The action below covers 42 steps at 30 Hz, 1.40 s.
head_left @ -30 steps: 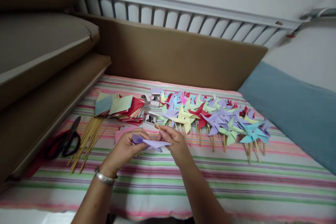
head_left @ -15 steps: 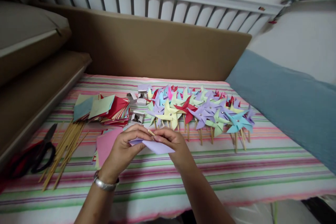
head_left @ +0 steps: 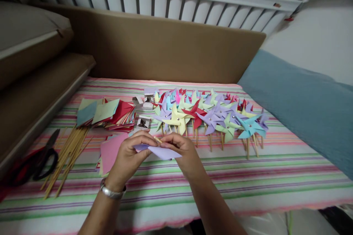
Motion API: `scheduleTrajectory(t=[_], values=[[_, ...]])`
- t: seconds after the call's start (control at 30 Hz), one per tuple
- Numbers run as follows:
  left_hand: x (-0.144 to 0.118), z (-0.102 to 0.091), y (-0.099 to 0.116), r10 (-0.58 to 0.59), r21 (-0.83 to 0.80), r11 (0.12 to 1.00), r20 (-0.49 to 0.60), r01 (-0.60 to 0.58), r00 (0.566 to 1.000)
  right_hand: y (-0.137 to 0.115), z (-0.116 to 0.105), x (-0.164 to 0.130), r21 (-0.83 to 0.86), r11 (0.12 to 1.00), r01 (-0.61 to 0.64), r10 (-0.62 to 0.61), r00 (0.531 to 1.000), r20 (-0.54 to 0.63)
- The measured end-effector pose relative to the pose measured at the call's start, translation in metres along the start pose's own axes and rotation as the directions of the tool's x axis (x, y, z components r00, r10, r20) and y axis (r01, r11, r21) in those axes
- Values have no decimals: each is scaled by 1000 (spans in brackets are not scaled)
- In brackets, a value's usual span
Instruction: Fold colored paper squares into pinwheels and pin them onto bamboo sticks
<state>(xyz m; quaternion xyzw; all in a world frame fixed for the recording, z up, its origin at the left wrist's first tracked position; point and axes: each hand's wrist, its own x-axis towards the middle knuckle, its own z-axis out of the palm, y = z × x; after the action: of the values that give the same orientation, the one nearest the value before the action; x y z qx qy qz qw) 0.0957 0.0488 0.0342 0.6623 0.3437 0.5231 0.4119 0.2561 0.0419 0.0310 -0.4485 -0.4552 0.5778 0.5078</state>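
A lilac paper pinwheel (head_left: pixel 164 153) is held between my two hands, above the striped cloth. My left hand (head_left: pixel 134 150), with a silver bracelet at the wrist, is closed on the pinwheel's left side. At its right side my right hand (head_left: pixel 180 147) pinches the paper and a pale wooden stick (head_left: pixel 158 140), whose tip pokes up between the fingers. The rest of the stick and the fastening are hidden. Just beyond my left hand stands a small white box (head_left: pixel 143 122) of dark metal pins. Pink paper squares (head_left: pixel 110 152) lie beside my left wrist.
Many finished pinwheels (head_left: pixel 212 119) lie at the right back. Stacked coloured paper (head_left: pixel 124 115), a bundle of wooden sticks (head_left: pixel 67 159) and black-handled scissors (head_left: pixel 45 159) are at left. A brown board (head_left: pixel 165 49) stands behind; wrapped packages (head_left: pixel 41 84) border the left.
Both hands keep their grip on the lilac pinwheel, with only a slight shift of the paper and fingers. The whole view has moved a little.
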Motion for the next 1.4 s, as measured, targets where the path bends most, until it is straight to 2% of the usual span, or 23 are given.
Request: scheduleTrajectory(t=[0.27, 0.4, 0.6, 0.7, 0.83, 1.0, 1.4], values=[[-2, -5, -1, -36, -1, 999, 19, 36, 999, -3, 0, 0, -168, 979, 112, -112, 994, 8], [-3, -6, -1, -40, -10, 999, 31, 41, 999, -2, 1, 0, -160, 983, 95, -91, 995, 32], [-4, -5, -1, -56, 18, 998, 36, 56, 998, -1, 0, -1, -30, 999, -11, 12, 1000, 24], [-4, -5, -2, -46, 29, 999, 49, 44, 998, -1, -3, -1, 13, 1000, -21, 21, 1000, -1], [-4, -5, -4, -39, 28, 999, 79, 37, 996, 0, -8, 4, 178, 983, 45, -32, 997, -77], [-5, -1, -5, -67, 25, 998, 112, 64, 991, -5, -19, 7, 402, 895, 195, -123, 972, -199], [-7, 0, -8, -75, 27, 997, 106, 73, 992, -7, -20, 4, 486, 847, 215, -164, 976, -145]])
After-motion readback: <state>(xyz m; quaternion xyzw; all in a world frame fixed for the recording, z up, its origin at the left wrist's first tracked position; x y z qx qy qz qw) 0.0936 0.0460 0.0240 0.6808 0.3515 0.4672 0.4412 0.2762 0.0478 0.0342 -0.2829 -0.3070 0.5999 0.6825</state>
